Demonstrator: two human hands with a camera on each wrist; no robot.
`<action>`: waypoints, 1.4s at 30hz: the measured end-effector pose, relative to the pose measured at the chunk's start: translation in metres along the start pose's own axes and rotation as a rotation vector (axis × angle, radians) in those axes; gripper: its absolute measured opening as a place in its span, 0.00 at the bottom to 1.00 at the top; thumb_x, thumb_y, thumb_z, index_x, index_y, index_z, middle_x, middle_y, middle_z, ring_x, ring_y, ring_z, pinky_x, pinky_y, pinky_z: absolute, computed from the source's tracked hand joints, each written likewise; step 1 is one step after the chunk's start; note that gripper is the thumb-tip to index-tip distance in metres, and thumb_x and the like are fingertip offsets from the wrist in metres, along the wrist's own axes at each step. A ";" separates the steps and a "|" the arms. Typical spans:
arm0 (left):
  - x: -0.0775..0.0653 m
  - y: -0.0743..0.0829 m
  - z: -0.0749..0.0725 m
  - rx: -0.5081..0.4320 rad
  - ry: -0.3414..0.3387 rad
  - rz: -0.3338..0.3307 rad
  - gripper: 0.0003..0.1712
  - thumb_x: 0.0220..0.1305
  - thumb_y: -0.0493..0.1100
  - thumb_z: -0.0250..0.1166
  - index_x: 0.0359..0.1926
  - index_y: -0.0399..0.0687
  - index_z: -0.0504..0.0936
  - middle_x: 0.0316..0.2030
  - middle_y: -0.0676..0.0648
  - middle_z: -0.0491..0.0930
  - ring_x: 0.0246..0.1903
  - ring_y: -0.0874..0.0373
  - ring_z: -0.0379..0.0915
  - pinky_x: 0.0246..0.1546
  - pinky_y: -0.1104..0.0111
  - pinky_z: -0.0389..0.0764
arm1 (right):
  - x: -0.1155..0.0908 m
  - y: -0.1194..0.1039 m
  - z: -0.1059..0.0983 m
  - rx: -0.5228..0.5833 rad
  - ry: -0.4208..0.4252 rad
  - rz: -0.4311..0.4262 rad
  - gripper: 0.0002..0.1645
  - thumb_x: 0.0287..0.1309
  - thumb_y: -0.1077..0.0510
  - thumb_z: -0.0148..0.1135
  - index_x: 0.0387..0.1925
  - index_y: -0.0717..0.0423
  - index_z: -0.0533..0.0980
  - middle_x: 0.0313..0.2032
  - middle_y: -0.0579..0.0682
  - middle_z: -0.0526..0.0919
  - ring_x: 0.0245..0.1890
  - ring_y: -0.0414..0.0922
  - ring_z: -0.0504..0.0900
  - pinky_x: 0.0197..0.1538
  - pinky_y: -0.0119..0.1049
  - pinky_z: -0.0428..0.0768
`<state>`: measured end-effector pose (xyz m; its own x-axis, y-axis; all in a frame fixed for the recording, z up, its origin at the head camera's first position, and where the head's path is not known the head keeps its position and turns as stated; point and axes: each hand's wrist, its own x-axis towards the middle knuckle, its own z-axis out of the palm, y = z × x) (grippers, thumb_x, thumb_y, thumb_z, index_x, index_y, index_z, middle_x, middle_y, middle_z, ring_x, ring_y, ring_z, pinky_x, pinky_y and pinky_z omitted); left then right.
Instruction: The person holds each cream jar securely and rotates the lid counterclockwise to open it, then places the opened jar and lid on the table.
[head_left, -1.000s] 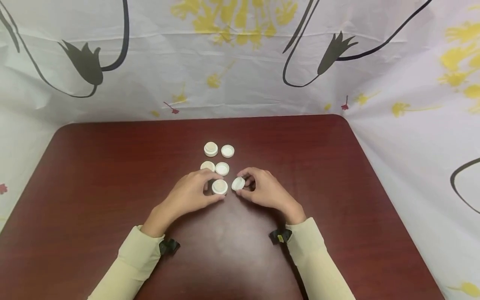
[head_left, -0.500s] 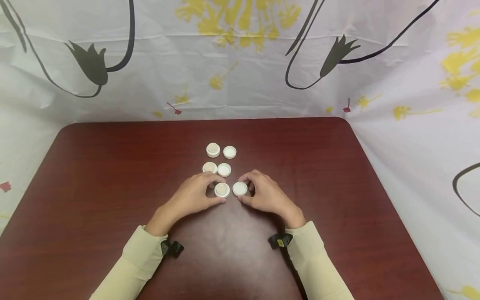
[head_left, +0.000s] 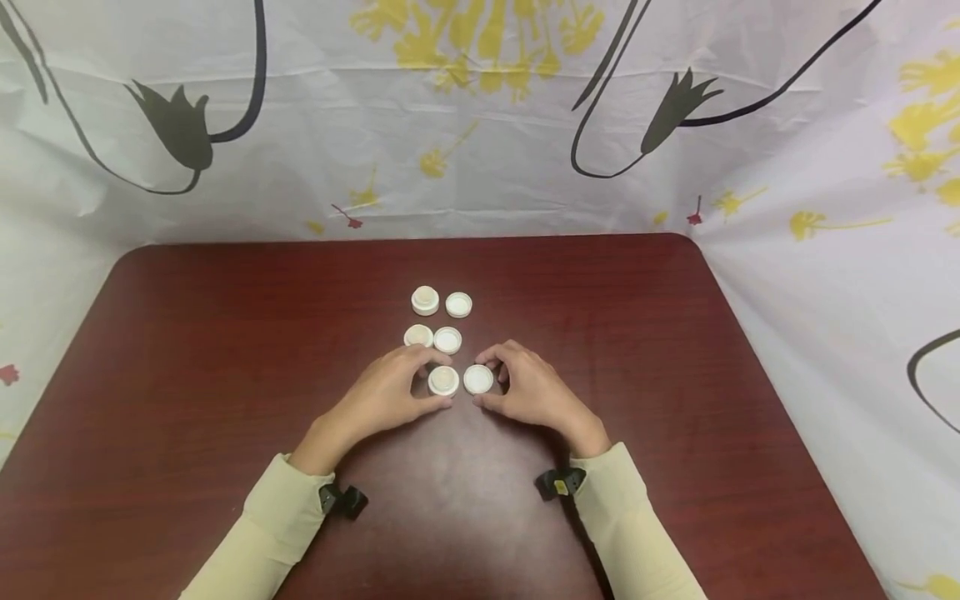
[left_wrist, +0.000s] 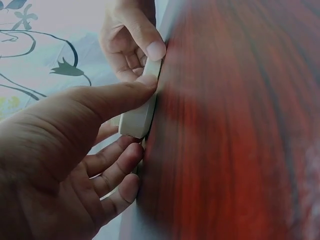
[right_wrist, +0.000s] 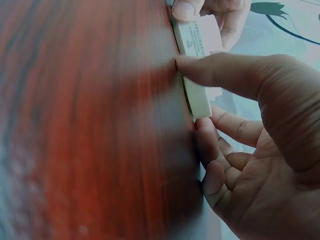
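Observation:
A small white round jar (head_left: 443, 381) stands on the table, its pale top facing up. My left hand (head_left: 382, 387) holds it by the sides between thumb and fingers. Just to its right lies a white round lid (head_left: 478, 379), hollow side up, flat on the table. My right hand (head_left: 536, 387) pinches that lid at its edge with thumb and fingers. In the right wrist view small print shows on the side of the jar (right_wrist: 196, 37), behind the lid (right_wrist: 202, 102). The left wrist view shows my left thumb against the jar's side (left_wrist: 134, 122).
Behind my hands stand two more white jars, one farther back (head_left: 425, 301) and one nearer (head_left: 418, 335), each with a lid to its right, one far (head_left: 459, 305) and one near (head_left: 447, 340). A patterned white cloth (head_left: 495, 192) hangs behind the dark red table (head_left: 600, 283).
My right hand has lowered the lid from a tilted hold to lying flat beside the jar. Over the last half second the hands and things have hardly moved.

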<state>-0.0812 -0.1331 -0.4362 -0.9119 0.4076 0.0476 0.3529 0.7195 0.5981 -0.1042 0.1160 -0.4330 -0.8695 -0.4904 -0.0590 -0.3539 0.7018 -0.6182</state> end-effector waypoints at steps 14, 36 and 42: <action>-0.016 -0.003 -0.029 -0.262 0.062 -0.063 0.28 0.68 0.53 0.74 0.65 0.51 0.82 0.50 0.51 0.89 0.46 0.57 0.84 0.46 0.63 0.83 | 0.008 0.010 -0.008 0.160 0.090 0.056 0.23 0.70 0.45 0.68 0.56 0.56 0.83 0.46 0.50 0.88 0.41 0.42 0.86 0.48 0.39 0.84; 0.011 -0.009 -0.056 0.032 0.269 -0.175 0.26 0.82 0.52 0.54 0.72 0.47 0.76 0.68 0.38 0.75 0.73 0.39 0.66 0.76 0.42 0.62 | 0.044 -0.011 -0.005 -0.106 0.370 0.009 0.27 0.73 0.44 0.61 0.64 0.53 0.80 0.69 0.55 0.78 0.67 0.58 0.80 0.68 0.59 0.77; 0.010 -0.013 -0.053 0.059 0.262 -0.174 0.28 0.81 0.54 0.54 0.73 0.47 0.74 0.69 0.39 0.75 0.74 0.40 0.65 0.76 0.41 0.62 | 0.040 -0.007 -0.007 -0.123 0.390 0.029 0.26 0.72 0.46 0.62 0.64 0.54 0.80 0.71 0.57 0.76 0.69 0.60 0.78 0.71 0.60 0.74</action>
<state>-0.1064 -0.1683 -0.4015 -0.9798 0.1230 0.1576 0.1918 0.8002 0.5682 -0.1387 0.0950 -0.4261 -0.9368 -0.2533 0.2412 -0.3452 0.7806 -0.5210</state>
